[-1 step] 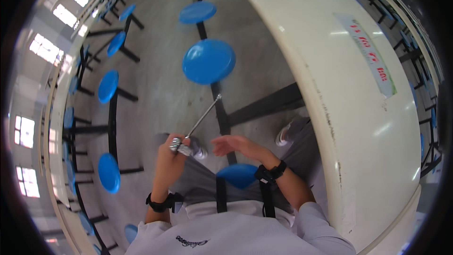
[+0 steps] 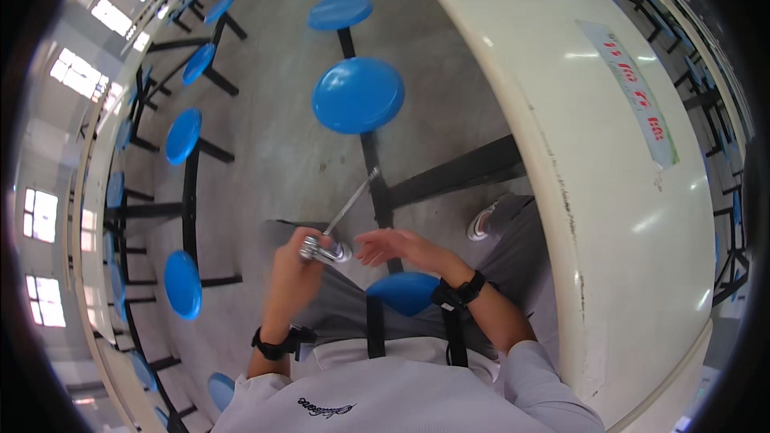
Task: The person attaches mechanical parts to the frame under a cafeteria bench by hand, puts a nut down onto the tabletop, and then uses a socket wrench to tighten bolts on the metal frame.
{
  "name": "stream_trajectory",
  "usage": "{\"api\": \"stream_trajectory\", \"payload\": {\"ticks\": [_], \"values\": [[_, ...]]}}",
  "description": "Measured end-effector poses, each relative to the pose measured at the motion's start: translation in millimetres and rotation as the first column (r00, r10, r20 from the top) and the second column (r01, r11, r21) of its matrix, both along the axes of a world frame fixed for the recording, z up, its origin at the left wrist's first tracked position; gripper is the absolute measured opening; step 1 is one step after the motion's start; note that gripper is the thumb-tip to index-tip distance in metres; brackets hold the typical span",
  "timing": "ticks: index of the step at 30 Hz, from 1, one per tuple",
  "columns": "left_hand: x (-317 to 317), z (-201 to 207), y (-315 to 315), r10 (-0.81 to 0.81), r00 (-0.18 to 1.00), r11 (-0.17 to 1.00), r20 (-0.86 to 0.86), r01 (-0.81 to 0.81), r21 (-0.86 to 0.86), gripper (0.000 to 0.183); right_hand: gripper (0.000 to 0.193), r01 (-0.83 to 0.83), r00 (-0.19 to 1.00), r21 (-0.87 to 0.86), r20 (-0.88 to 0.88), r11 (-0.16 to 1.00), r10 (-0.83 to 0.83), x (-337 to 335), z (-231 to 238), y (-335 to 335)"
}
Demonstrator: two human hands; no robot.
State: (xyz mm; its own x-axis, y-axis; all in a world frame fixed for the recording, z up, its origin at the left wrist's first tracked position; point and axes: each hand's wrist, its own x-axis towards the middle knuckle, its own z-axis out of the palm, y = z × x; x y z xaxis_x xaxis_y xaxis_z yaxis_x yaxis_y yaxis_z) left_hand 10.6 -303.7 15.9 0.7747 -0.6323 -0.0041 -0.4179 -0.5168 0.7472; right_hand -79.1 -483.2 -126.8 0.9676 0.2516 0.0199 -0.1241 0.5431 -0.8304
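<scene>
My left hand (image 2: pixel 295 273) is closed around a shiny metal tool (image 2: pixel 319 249) with a thick chrome end and a long thin rod. The rod slants up and away to the right, its tip over the black bar of the stool frame; the tool's exact kind I cannot make out. To the right of it, my right hand (image 2: pixel 401 247) is held in the air with its fingers stretched out, holding nothing. A small gap lies between its fingertips and the chrome end. Both hands are above my lap, in front of a blue stool seat (image 2: pixel 404 293).
A long cream table (image 2: pixel 533 96) curves along my right, with a printed strip (image 2: pixel 630 92) stuck on top. Ahead stands a round blue stool (image 2: pixel 358 95) on a black metal frame (image 2: pixel 457 170). More blue stools (image 2: pixel 184 136) line the left side.
The chrome end of the tool has turned toward my right hand, and the rod's tip sits slightly lower. My right hand stays nearly in place. The view has shifted a little.
</scene>
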Motion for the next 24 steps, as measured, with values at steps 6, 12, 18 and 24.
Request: {"api": "stream_trajectory", "payload": {"ticks": [6,12,18,24], "values": [[-50,-68,23,-0.229,0.971,0.955,-0.064,0.237,0.181,0.026,0.046,0.181,0.888,0.364,-0.459,0.914,0.007,9,-27,46],[-42,-102,16,-0.121,0.941,0.987,-0.317,0.147,0.060,0.030,0.030,0.385,0.754,-0.187,-0.500,0.904,-0.425,10,-51,2],[51,-155,3,0.084,0.170,0.882,-0.982,-0.470,-0.006,0.016,0.036,0.229,0.849,-0.933,0.052,0.277,-0.526,8,-69,-41],[79,-232,-13,0.319,0.198,0.790,-0.927,-0.596,0.145,0.027,0.048,-0.089,0.943,-0.952,-0.175,0.292,-0.282,3,-105,-36]]}}
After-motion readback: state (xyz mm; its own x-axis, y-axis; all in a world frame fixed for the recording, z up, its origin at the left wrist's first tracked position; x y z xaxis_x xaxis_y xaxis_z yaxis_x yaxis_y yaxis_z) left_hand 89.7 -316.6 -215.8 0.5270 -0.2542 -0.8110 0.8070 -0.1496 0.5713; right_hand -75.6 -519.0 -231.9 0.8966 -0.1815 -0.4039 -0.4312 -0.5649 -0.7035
